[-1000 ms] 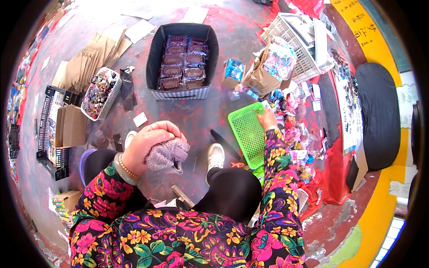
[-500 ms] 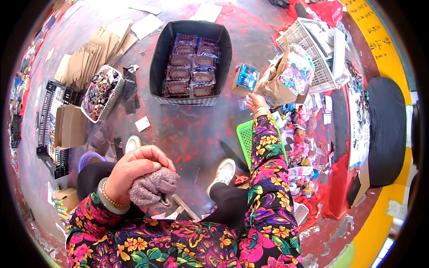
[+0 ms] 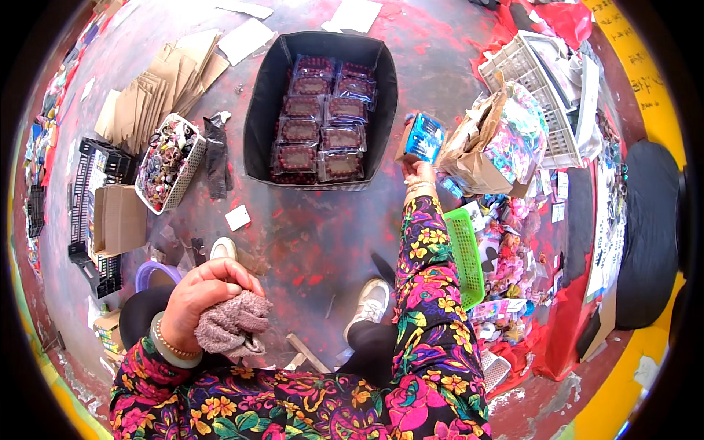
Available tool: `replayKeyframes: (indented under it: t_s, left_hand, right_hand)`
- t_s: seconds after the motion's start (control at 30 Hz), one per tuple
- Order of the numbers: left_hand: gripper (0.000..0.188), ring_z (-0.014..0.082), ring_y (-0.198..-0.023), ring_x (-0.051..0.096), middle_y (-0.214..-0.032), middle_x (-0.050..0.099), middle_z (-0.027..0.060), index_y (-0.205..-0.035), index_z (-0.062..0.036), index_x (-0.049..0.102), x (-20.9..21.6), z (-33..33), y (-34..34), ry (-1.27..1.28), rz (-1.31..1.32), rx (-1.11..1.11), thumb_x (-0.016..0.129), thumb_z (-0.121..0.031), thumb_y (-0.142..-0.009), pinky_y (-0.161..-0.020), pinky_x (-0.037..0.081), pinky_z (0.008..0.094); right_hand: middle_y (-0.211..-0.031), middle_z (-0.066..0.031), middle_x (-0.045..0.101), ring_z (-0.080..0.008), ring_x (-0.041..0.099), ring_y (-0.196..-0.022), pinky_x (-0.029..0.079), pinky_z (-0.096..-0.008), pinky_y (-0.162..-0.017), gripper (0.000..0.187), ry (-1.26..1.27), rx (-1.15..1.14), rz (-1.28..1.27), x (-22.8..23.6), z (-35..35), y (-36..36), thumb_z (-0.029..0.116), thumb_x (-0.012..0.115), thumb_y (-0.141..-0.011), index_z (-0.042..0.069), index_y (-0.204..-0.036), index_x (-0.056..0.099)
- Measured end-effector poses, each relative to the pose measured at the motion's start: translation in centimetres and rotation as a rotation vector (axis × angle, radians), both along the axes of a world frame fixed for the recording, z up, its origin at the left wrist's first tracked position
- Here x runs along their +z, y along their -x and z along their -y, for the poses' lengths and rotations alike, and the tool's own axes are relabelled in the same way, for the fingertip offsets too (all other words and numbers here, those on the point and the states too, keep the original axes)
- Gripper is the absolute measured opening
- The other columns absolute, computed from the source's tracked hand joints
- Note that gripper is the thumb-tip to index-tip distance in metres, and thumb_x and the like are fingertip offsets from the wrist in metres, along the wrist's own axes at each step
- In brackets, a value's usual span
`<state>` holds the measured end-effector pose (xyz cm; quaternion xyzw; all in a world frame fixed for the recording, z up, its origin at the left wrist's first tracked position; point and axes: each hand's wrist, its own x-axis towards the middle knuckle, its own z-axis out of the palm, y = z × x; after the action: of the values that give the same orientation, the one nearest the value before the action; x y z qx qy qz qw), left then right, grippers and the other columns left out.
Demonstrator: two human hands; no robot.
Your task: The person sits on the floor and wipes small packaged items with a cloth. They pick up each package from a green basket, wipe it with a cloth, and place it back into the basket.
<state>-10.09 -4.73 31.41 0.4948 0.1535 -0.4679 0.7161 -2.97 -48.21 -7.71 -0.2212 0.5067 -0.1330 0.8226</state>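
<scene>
My left hand [image 3: 205, 297] is closed around a crumpled mauve fluffy cloth [image 3: 233, 323], close in front of my body. With the arm stretched forward, my right hand [image 3: 419, 174] is at the near edge of a small cardboard box [image 3: 405, 144] holding blue packets [image 3: 424, 138]. Its fingers look curled; whatever they hold, if anything, is too small to make out. Left of that hand stands a black bin [image 3: 258, 139] with clear packs of dark red beaded items [image 3: 301, 130] stacked in rows.
A torn carton [image 3: 480, 165] with colourful packets and a white crate [image 3: 513, 70] stand at the right. The green basket [image 3: 463, 257] lies beside my right sleeve. At the left are a white basket of small accessories [image 3: 165, 161], paper bags [image 3: 161, 84] and a black crate [image 3: 81, 176].
My right hand has shifted left relative to the small box, over the spot where a clear packet lay. The cloth stays in my left hand. The whole view has shifted slightly.
</scene>
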Motion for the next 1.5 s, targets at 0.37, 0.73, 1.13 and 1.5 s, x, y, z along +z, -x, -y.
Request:
replayKeyframes:
  t_s: [0.37, 0.73, 1.13, 1.5]
  left_hand:
    - [0.011, 0.0212, -0.078, 0.058, -0.087, 0.06, 0.0157, -0.086, 0.0006, 0.052, -1.5, 2.9, 0.0, -0.107, 0.058, 0.011, 0.047, -0.005, -0.078, -0.072, 0.048, 0.0312]
    - [0.012, 0.0185, -0.078, 0.061, -0.092, 0.061, 0.0136, -0.09, 0.0006, 0.054, -2.7, 1.8, 3.2, -0.021, 0.043, -0.102, 0.045, -0.001, -0.082, -0.071, 0.05, 0.029]
    - [0.013, 0.0169, -0.08, 0.06, -0.092, 0.061, 0.0114, -0.091, 0.0012, 0.055, -0.8, -1.3, 5.0, 0.054, 0.079, -0.175, 0.046, -0.005, -0.084, -0.074, 0.049, 0.0291]
    - [0.013, 0.0139, -0.077, 0.061, -0.086, 0.062, 0.0085, -0.091, 0.0013, 0.055, 0.1, -4.4, 6.3, 0.164, 0.22, -0.234, 0.047, -0.006, -0.084, -0.071, 0.049, 0.0269]
  right_hand:
    - [-0.078, -0.0154, 0.06, -0.026, 0.061, -0.069, 0.05, -0.0357, -0.067, 0.019, 1.668, 0.403, -0.645, 9.6, 2.4, 0.2, 0.003, 0.053, -0.076, 0.006, -0.092, 0.06]
    - [-0.087, -0.008, 0.061, -0.0273, 0.058, -0.087, 0.038, -0.0508, -0.08, 0.023, 2.105, 0.644, -0.983, 19.1, 5.3, 9.7, 0.014, 0.051, -0.074, 0.01, -0.095, 0.06]
    - [-0.084, -0.0114, 0.067, -0.0281, 0.066, -0.079, 0.051, -0.0414, -0.068, 0.028, 2.074, 1.127, -1.059, 18.2, 4.1, 8.7, 0.017, 0.043, -0.079, 0.011, -0.079, 0.07]
    - [-0.09, -0.0143, 0.066, -0.03, 0.065, -0.084, 0.052, -0.0399, -0.072, 0.025, 1.85, 1.234, -1.002, 19.6, -10.2, 8.9, 0.016, 0.046, -0.079, 0.008, -0.083, 0.07]
